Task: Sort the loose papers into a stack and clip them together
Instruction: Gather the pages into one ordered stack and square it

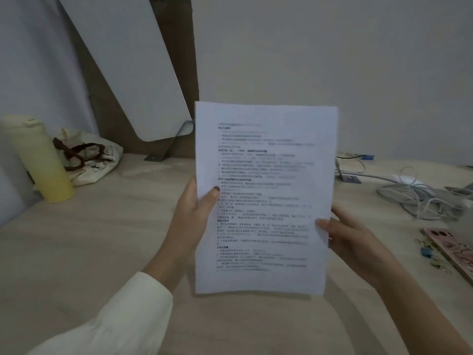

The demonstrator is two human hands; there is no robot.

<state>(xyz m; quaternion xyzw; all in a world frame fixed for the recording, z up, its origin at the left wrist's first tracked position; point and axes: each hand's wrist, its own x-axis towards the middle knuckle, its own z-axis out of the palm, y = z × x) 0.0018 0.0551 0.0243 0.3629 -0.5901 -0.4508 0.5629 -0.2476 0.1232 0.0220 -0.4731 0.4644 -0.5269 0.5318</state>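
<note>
Upright, the papers (pixel 263 175) are pinched by fingers (pixel 213 195) of left hand (pixel 189 219) and right hand (pixel 355 242); seemingly capped bottle (pixel 38 160) hides contents.

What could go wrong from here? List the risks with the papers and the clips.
1. The papers are held upright in the air, the left hand and right hand pinching only the side edges; sheets could slip or fan out of line.
2. The binder clips lie far right on the desk beside the pink notebook; fetching one likely frees the right hand, leaving a one-handed hold.
</note>
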